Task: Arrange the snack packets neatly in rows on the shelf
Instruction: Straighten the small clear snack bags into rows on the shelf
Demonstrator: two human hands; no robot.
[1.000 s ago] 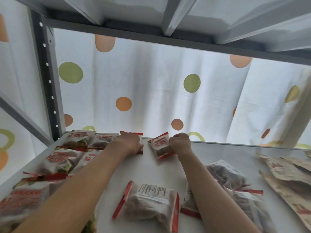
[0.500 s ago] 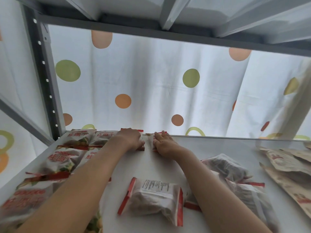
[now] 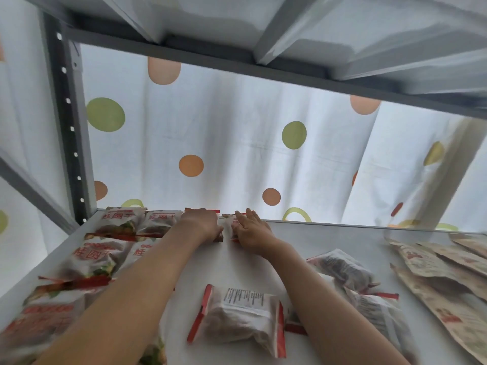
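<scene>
Clear snack packets with red ends lie in rows along the left of the white shelf; two of them sit at the back. My left hand rests on the third back-row packet, mostly covering it. My right hand lies flat with straight fingers on a fourth packet just right of it, at the shelf's back edge. A loose packet lies label-up between my forearms. Two more loose packets lie right of my right forearm.
Beige paper pouches lie overlapped at the right end of the shelf. A grey perforated upright stands at the back left. The shelf above hangs low overhead. A dotted white curtain hangs behind.
My right hand carried the fourth packet to the back row beside the third, then opened and flattened on it. My left hand stayed on its packet.
</scene>
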